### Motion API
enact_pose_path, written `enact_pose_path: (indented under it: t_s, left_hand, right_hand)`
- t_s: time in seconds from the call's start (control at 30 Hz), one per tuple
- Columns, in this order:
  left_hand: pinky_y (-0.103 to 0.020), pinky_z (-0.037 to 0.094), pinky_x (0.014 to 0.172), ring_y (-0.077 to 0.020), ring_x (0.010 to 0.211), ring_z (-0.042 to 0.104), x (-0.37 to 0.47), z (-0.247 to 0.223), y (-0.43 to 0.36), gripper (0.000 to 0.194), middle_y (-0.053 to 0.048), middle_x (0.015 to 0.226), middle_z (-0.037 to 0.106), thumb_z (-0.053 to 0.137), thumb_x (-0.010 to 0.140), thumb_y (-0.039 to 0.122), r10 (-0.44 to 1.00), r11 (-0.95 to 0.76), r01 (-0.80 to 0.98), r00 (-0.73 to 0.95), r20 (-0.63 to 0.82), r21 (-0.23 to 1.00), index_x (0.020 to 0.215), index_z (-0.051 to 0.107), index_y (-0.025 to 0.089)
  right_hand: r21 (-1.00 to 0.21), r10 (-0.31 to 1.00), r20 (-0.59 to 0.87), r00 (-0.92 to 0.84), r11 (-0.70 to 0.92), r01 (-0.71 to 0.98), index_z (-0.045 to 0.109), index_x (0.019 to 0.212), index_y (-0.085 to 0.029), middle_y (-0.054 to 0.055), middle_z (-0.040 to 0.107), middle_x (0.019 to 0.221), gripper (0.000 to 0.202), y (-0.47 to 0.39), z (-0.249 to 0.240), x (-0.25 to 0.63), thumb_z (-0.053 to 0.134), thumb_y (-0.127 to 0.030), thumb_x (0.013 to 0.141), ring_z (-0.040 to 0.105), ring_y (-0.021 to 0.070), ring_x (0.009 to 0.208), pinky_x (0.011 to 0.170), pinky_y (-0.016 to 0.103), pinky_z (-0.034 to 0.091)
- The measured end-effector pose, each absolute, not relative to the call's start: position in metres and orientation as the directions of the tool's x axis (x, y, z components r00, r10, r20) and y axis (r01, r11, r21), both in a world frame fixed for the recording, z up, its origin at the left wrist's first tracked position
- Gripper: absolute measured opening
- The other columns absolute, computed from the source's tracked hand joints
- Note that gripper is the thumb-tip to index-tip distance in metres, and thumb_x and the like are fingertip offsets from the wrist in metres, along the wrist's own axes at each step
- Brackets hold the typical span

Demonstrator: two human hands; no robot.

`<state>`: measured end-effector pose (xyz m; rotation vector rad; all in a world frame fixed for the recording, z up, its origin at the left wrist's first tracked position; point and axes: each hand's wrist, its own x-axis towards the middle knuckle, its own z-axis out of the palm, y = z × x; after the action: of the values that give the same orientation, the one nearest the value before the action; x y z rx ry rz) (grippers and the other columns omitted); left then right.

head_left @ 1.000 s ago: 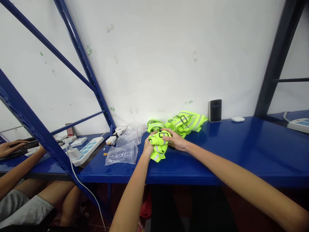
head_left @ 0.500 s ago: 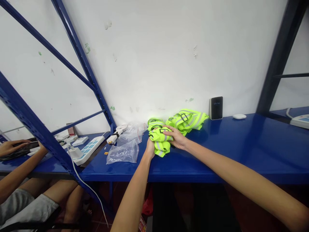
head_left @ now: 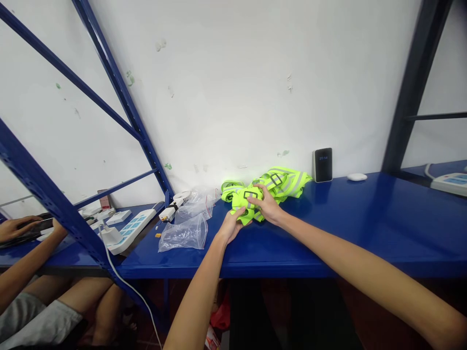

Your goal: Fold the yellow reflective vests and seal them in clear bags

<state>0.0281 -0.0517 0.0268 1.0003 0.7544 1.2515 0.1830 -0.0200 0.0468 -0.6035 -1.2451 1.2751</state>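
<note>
Both hands meet on a small bundled neon-yellow vest point(head_left: 248, 201) lying on the blue shelf point(head_left: 365, 223), just in front of the wall. Left hand point(head_left: 231, 226) sits at the bundle's 7 o'clock, fingers curled up against its lower edge; right hand point(head_left: 268, 206) covers its 3 o'clock side, fingers bent over the top. Whether the fabric is truly clamped or only pressed: cannot tell, as the fingertips sink into the folds.

A second heap of vests point(head_left: 286, 182) lies at 1 o'clock of the bundle, touching it; the seam between the two is hard to separate. Clear plastic bags point(head_left: 184, 233) lie at 9 o'clock, contents unreadable. Black device point(head_left: 323, 165) stands against the wall at 2 o'clock, display too small to read. White power strip point(head_left: 129, 228) sits further left, partly behind a blue strut point(head_left: 47, 197). Another person's hand point(head_left: 14, 227) is cut off at the left edge.
</note>
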Motion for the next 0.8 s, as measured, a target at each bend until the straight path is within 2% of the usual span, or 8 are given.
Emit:
enact_pose_path:
  t_s: [0.13, 0.3, 0.4, 0.53, 0.67, 0.8]
  left_hand:
    - [-0.036, 0.057, 0.080, -0.0208, 0.087, 0.069, 0.028, 0.025, -0.050, 0.031, -0.011, 0.102, 0.072, 0.071, 0.076, 0.023, 0.987, 0.022, -0.407, 0.155, 0.045, 0.913, 0.106, 0.067, 0.014]
    - [-0.030, 0.058, 0.069, -0.0182, 0.075, 0.069, 0.030, 0.023, -0.051, 0.025, -0.010, 0.093, 0.073, 0.065, 0.074, 0.013, 0.990, 0.024, -0.435, 0.133, 0.038, 0.900, 0.099, 0.066, 0.011]
    - [-0.030, 0.058, 0.068, -0.0164, 0.071, 0.069, 0.032, 0.021, -0.052, 0.022, -0.010, 0.088, 0.072, 0.060, 0.075, 0.009, 0.995, 0.049, -0.445, 0.097, -0.006, 0.894, 0.097, 0.065, 0.011]
    - [-0.032, 0.058, 0.069, -0.0152, 0.069, 0.068, 0.038, 0.018, -0.056, 0.016, -0.006, 0.081, 0.070, 0.059, 0.082, 0.015, 0.996, 0.010, -0.462, -0.070, -0.048, 0.887, 0.097, 0.062, 0.013]
    - [-0.032, 0.056, 0.067, -0.0159, 0.069, 0.068, 0.047, 0.017, -0.062, 0.016, -0.006, 0.080, 0.069, 0.057, 0.084, 0.016, 0.979, -0.054, -0.455, -0.201, -0.043, 0.889, 0.099, 0.061, 0.014]
    - [-0.029, 0.055, 0.068, -0.0149, 0.070, 0.066, 0.048, 0.017, -0.069, 0.019, -0.006, 0.082, 0.068, 0.054, 0.077, 0.007, 0.973, -0.067, -0.555, -0.219, -0.067, 0.829, 0.094, 0.061, 0.014]
  right_hand:
    - [-0.792, 0.776, 0.607, -0.173, 0.607, -0.059, 0.040, 0.121, -0.025, 0.004, 0.054, 0.111, 0.059, -0.021, 0.041, 0.185, 0.072, -0.036, 0.073, 0.055, 0.0203, 0.100, 0.091, 0.035, 0.046]
    - [-0.620, 0.635, 0.738, -0.229, 0.772, 0.141, 0.043, 0.123, -0.024, 0.008, 0.054, 0.119, 0.048, -0.028, 0.040, 0.185, 0.064, -0.028, 0.081, 0.054, 0.0239, 0.108, 0.097, 0.040, 0.042]
    - [-0.471, 0.507, 0.811, -0.291, 0.862, 0.189, 0.047, 0.124, -0.025, 0.009, 0.056, 0.122, 0.042, -0.030, 0.035, 0.180, 0.060, -0.023, 0.084, 0.053, 0.0252, 0.115, 0.101, 0.043, 0.041]
    - [-0.282, 0.333, 0.838, -0.433, 0.942, 0.179, 0.052, 0.119, -0.026, 0.011, 0.053, 0.131, 0.032, -0.026, 0.025, 0.170, 0.053, -0.017, 0.089, 0.050, 0.0255, 0.124, 0.101, 0.045, 0.042]
    - [-0.193, 0.284, 0.830, -0.480, 0.954, 0.230, 0.054, 0.114, -0.024, 0.014, 0.053, 0.132, 0.028, -0.022, 0.022, 0.166, 0.052, -0.014, 0.088, 0.052, 0.0267, 0.121, 0.097, 0.045, 0.047]
    - [-0.133, 0.259, 0.793, -0.551, 0.957, 0.259, 0.055, 0.110, -0.023, 0.014, 0.055, 0.127, 0.022, -0.024, 0.026, 0.166, 0.052, -0.017, 0.089, 0.054, 0.0264, 0.116, 0.093, 0.044, 0.049]
